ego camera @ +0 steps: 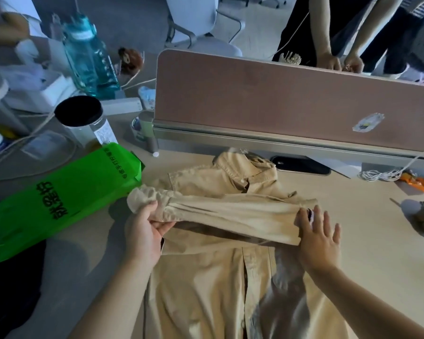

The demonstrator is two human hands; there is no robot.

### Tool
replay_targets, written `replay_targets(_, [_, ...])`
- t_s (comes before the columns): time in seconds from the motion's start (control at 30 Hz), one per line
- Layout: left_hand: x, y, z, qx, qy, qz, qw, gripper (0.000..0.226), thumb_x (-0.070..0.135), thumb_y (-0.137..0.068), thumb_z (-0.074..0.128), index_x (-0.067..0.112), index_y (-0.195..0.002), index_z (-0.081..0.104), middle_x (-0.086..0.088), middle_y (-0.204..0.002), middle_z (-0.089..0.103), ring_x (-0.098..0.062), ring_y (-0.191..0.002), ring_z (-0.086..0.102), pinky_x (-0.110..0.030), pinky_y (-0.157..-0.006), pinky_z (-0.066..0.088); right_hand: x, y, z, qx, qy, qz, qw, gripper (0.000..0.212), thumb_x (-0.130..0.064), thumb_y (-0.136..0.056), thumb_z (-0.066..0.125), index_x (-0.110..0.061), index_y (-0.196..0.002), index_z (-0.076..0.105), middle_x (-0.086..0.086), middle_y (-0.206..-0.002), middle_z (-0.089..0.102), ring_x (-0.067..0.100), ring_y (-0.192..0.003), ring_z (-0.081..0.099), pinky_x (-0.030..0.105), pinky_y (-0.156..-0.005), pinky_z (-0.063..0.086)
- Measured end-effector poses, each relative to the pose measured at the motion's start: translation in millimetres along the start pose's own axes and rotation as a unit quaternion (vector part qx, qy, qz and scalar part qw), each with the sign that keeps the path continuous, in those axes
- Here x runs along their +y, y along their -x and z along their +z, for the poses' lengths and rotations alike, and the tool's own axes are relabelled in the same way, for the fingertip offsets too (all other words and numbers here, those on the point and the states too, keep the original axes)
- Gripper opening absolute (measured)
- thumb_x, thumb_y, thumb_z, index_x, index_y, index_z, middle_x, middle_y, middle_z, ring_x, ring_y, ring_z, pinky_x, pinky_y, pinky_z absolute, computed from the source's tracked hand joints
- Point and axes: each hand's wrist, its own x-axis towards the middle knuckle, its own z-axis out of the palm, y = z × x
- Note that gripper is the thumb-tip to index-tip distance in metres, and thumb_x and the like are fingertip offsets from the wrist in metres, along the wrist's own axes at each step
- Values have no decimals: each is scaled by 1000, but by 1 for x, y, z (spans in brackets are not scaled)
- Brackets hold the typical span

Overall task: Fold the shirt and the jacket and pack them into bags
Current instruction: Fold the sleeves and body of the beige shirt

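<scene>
A tan button-up shirt [206,277] lies front-up on the pale desk, collar toward the far divider. One sleeve [230,214] is stretched sideways across the chest. My left hand [145,231] grips the cuff end of that sleeve, lifted slightly off the shirt. At the sleeve's right end, near the shoulder, my right hand [318,236] presses flat with fingers spread. A bright green bag [59,199] with black lettering lies flat on the desk to the left of the shirt. No jacket shows in this view.
A brown desk divider [279,99] stands behind the shirt, with people beyond it. A black-lidded clear jar [83,118], a blue water bottle [91,57] and cables crowd the far left. A black phone [301,165], a white cord and small orange and green items lie right.
</scene>
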Motion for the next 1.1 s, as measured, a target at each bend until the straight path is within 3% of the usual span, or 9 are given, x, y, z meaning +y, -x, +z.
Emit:
replay_targets(0.17, [-44,3,-28,83,-196,-69,975,11,14,-92,59,7,-84,58,-10,-85,64,-31,-82,67,-37,-61,58,19,-2,15,-98,-58,5,993,78,-37,-92,44,-29,-151,-7,2,-160,-15,29,-147,-11,44,-119,12])
replay_targets(0.33, [-59,3,-46,103,-301,47,947,21,25,-89,66,5,-94,62,-4,-80,67,-19,-70,69,-31,-63,56,21,-2,28,-104,-94,11,990,97,-50,-81,55,-30,-150,-9,3,-160,-16,33,-146,-6,45,-117,10])
replay_targets(0.43, [-78,28,-64,104,-382,98,913,46,25,-77,74,1,-112,57,-14,-99,63,-25,-87,62,-33,-74,51,18,8,42,-39,-113,22,993,95,-38,-74,58,-26,-152,5,6,-161,-3,31,-147,-2,44,-117,7])
replay_targets(0.53, [-113,64,-95,72,-569,179,799,47,10,-69,78,0,-112,62,-18,-100,61,-27,-91,59,-40,-86,50,20,14,57,-17,-140,29,990,92,-34,-70,63,-23,-149,17,7,-160,9,26,-147,0,41,-117,2])
replay_targets(0.6, [-130,82,-112,49,-645,239,724,39,-4,-69,78,-2,-106,65,-20,-109,58,-27,-97,59,-32,-93,45,21,14,59,-10,-150,24,988,92,-32,-69,64,-23,-148,20,8,-160,11,26,-147,1,41,-117,2])
replay_targets(0.67, [-139,92,-115,40,-669,260,696,34,-4,-69,78,1,-101,68,-18,-112,56,-31,-94,62,-33,-91,47,24,12,56,-17,-161,10,987,93,-30,-68,65,-22,-148,19,8,-160,11,27,-147,2,42,-118,3])
replay_targets(0.8, [-140,107,-113,64,-673,242,696,36,2,-66,81,2,-99,68,-19,-99,62,-37,-96,59,-32,-89,40,32,38,37,-53,-152,-12,987,86,-31,-78,58,-20,-151,13,16,-159,3,33,-146,1,45,-119,5])
replay_targets(0.93, [-129,129,-116,54,-719,247,648,35,16,-73,76,12,-106,65,-13,-103,66,-35,-107,56,-43,-94,46,35,129,40,-112,-199,-10,973,78,-37,-89,48,-16,-152,6,12,-159,7,30,-146,11,41,-116,15])
replay_targets(1.1, [-128,189,-146,81,-699,175,688,53,24,-80,70,16,-129,52,-11,-125,55,-29,-119,49,-36,-93,43,27,277,75,-136,-174,7,975,63,-38,-100,25,-20,-153,-3,7,-161,-7,24,-148,-5,37,-120,1])
